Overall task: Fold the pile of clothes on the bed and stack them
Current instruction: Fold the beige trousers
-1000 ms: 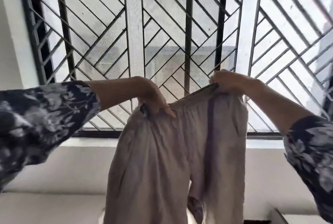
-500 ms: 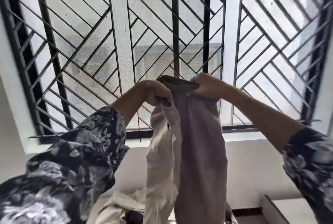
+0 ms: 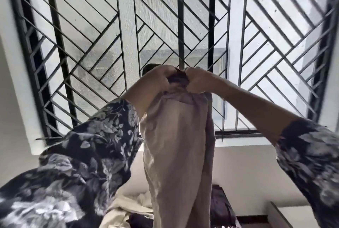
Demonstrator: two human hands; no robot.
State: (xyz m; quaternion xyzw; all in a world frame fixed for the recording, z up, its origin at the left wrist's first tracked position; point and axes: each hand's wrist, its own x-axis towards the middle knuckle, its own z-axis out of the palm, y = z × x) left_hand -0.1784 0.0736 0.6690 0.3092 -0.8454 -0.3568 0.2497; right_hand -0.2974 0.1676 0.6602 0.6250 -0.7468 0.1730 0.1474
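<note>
A pair of beige trousers (image 3: 179, 154) hangs down in front of me, folded lengthwise with the legs together. My left hand (image 3: 157, 79) and my right hand (image 3: 197, 81) are side by side and both grip the bunched waistband at chest height before the window. Below, at the frame's bottom, lies a pile with a cream garment (image 3: 126, 209) and a dark purple garment (image 3: 222, 207); the hanging trousers hide its middle.
A large window with a black diagonal metal grille (image 3: 211, 26) fills the background. A pale wall (image 3: 247, 169) runs under the sill. A white ledge or furniture edge (image 3: 280, 215) shows at the lower right.
My hands came together from wide apart, bringing the two sides of the waistband into one bunch. The trousers now hang as one narrow folded length, and the view tilted down a little.
</note>
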